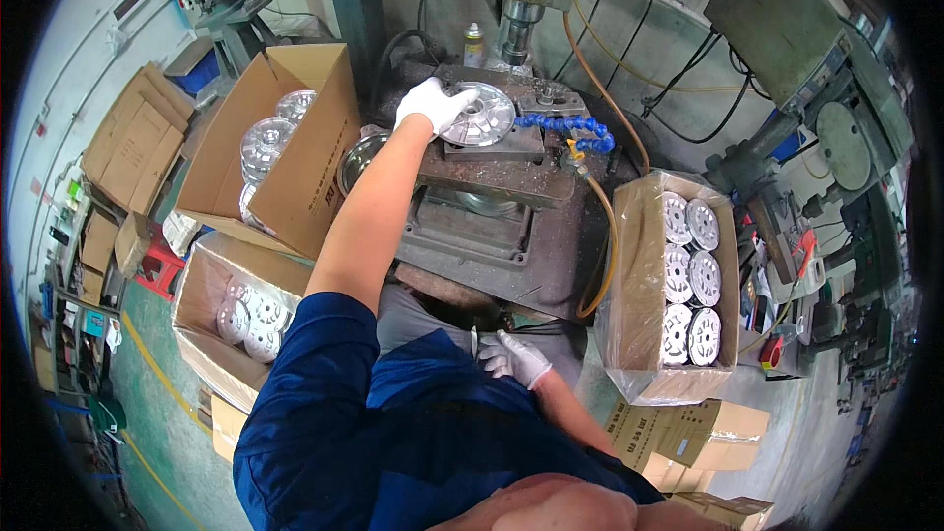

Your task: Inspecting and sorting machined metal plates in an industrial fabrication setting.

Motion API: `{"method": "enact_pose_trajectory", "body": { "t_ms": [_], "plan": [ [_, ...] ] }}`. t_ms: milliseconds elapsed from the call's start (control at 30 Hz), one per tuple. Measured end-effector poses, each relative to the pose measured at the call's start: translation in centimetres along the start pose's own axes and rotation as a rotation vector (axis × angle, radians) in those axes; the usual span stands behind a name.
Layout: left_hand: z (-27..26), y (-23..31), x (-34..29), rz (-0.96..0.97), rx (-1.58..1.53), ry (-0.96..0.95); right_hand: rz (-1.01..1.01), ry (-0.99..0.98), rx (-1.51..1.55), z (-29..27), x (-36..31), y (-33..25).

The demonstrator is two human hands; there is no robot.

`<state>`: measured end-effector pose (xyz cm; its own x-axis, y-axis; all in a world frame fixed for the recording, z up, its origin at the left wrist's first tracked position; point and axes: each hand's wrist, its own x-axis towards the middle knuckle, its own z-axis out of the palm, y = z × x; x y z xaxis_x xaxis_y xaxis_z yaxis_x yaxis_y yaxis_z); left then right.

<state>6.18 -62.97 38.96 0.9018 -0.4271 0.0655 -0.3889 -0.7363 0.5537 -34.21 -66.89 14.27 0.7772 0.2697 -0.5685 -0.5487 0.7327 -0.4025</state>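
Observation:
My left hand (431, 105), in a white glove, reaches forward and grips the left edge of a round silver metal disc (484, 116) with ribs and holes. The disc sits at the flat block (501, 146) on the drill press table, under the spindle (517, 31). A blue segmented coolant hose (565, 124) points at its right side. Low by my lap, my right hand (515, 359), also gloved, has its fingers curled. A thin pale edge shows beside those fingers, too little to name.
At left stand two open cardboard boxes (324, 98) (197, 320) with silver discs. A plastic-lined box (621, 310) of stacked discs stands at right. A metal bowl (352, 163) lies left of the table, a spray can (474, 45) behind. The yellow hose (612, 236) hangs in front at right.

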Motion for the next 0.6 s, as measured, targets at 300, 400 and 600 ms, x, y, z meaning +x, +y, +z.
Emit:
{"method": "enact_pose_trajectory", "body": {
  "t_ms": [300,400,600],
  "plan": [
    [-0.7,0.5,-0.7,-0.017,-0.035,-0.062,0.103,-0.124,0.167,-3.4,3.7,1.2],
    [-0.1,-0.1,-0.6,0.005,-0.044,0.013,0.075,-0.041,0.09,-3.2,3.5,1.1],
    [-0.2,0.0,-0.3,0.002,-0.065,0.007,0.075,0.015,0.09,-2.8,3.0,1.1]
  ]
}}
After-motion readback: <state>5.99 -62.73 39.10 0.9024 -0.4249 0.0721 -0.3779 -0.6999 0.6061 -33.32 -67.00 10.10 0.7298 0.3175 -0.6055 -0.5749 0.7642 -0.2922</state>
